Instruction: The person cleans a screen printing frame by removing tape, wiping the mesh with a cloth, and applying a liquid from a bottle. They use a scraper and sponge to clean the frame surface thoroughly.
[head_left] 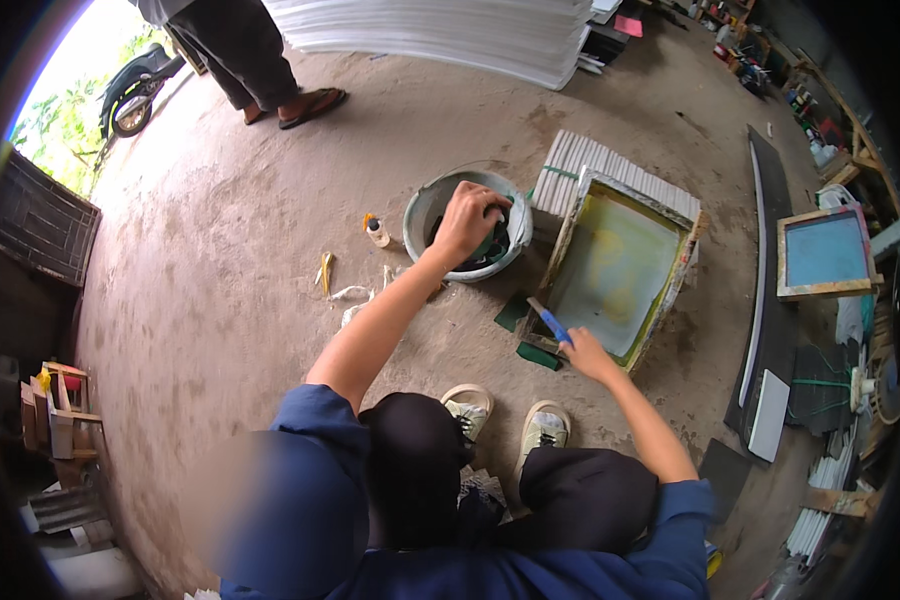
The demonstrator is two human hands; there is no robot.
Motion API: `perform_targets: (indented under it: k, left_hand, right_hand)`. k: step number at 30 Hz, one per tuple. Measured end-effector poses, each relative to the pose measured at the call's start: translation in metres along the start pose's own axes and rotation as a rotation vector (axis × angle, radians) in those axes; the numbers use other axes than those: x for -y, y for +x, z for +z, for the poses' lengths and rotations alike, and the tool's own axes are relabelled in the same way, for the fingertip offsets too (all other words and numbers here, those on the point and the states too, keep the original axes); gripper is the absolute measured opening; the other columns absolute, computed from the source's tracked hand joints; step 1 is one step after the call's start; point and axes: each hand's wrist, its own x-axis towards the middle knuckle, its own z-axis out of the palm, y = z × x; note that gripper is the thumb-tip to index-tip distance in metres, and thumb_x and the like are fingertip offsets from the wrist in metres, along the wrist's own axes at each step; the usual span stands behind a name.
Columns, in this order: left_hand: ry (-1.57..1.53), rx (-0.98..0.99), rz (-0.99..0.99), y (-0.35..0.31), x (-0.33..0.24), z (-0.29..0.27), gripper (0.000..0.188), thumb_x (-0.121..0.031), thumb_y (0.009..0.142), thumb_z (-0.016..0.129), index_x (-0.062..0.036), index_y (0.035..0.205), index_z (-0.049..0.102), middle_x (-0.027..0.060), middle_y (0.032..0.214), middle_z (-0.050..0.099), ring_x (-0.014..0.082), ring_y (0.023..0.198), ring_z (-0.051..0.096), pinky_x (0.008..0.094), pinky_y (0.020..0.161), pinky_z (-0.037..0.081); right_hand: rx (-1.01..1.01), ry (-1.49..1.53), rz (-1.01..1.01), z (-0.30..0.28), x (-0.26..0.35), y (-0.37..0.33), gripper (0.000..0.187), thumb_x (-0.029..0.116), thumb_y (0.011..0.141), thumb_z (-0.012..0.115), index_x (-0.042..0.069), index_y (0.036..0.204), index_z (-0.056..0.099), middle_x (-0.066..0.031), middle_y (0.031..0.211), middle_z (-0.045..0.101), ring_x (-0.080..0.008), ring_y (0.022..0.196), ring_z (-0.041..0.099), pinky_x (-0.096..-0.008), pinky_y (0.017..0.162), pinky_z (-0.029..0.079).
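My left hand [467, 222] reaches into a pale round bucket [417, 212], fingers curled. Dark, wet-looking stuff, perhaps cloth, lies in the bucket under it; what the fingers grip is hidden. In my right hand [592, 357] is a slim blue-handled tool [553, 322]. Its lighter end points away from me, over the near left corner of a wood-framed mesh screen [610, 275]. Yellow-green stains run along the inside of that frame. Under its far side is a stack of white strips [625, 165] tied with a green band. Two dark green pieces [540, 355] lie by its near corner.
Left of the bucket stand a small bottle [376, 231], a yellow item [325, 272] and white scraps [350, 294]. A second, blue mesh screen [825, 250] sits at right beside a long dark board [767, 300]. Another person's legs [240, 55] and a large white sheet stack [440, 25] are at the back.
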Motion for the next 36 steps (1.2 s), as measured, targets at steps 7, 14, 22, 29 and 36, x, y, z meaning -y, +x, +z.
perform_targets:
  k: [7,14,22,29,36]
  left_hand:
    - [-0.066,0.193,-0.130,-0.064,0.038,0.045,0.020,-0.006,0.075,0.063,-0.0086,0.094,0.068,0.0092,0.100,0.064,0.0285,0.105,0.051,0.0398,0.091,0.041]
    - [-0.285,0.197,-0.144,-0.086,0.027,0.057,0.024,-0.006,0.076,0.065,-0.0070,0.100,0.063,0.0096,0.102,0.060,0.0279,0.094,0.058,0.0368,0.081,0.047]
    - [-0.542,0.362,-0.245,-0.074,-0.026,0.065,0.022,0.005,0.071,0.066,-0.0027,0.090,0.059,0.0038,0.093,0.055,0.0119,0.080,0.058,0.0246,0.073,0.048]
    - [-0.507,0.563,-0.180,-0.091,-0.062,0.092,0.027,0.005,0.072,0.061,-0.0040,0.098,0.058,0.0072,0.100,0.054,0.0184,0.086,0.060,0.0310,0.078,0.050]
    - [-0.354,0.705,-0.441,-0.129,-0.024,0.104,0.027,-0.003,0.076,0.063,-0.0050,0.101,0.054,0.0132,0.102,0.051,0.0255,0.095,0.058,0.0350,0.082,0.049]
  right_hand:
    - [0.056,0.103,0.084,0.066,-0.003,0.016,0.029,0.023,0.091,0.048,-0.003,0.106,0.048,-0.0249,0.110,0.048,-0.0430,0.103,0.050,-0.0477,0.086,0.042]
    - [-0.020,0.079,0.078,0.093,-0.011,0.015,0.034,0.021,0.089,0.051,-0.001,0.114,0.047,-0.0231,0.116,0.046,-0.0412,0.105,0.049,-0.0459,0.090,0.041]
    - [-0.314,0.925,-0.038,0.031,0.018,0.028,0.057,0.028,0.084,0.064,0.002,0.129,0.041,-0.0167,0.131,0.041,-0.0283,0.122,0.041,-0.0362,0.100,0.035]
    - [-0.198,1.148,0.109,0.007,0.013,-0.002,0.038,0.019,0.078,0.070,-0.001,0.108,0.057,-0.0062,0.094,0.062,-0.0130,0.084,0.057,-0.0272,0.077,0.044]
    - [-0.349,0.964,0.466,0.018,-0.078,-0.033,0.028,0.008,0.079,0.067,-0.002,0.105,0.061,-0.0055,0.085,0.062,-0.0132,0.076,0.058,-0.0293,0.068,0.047]
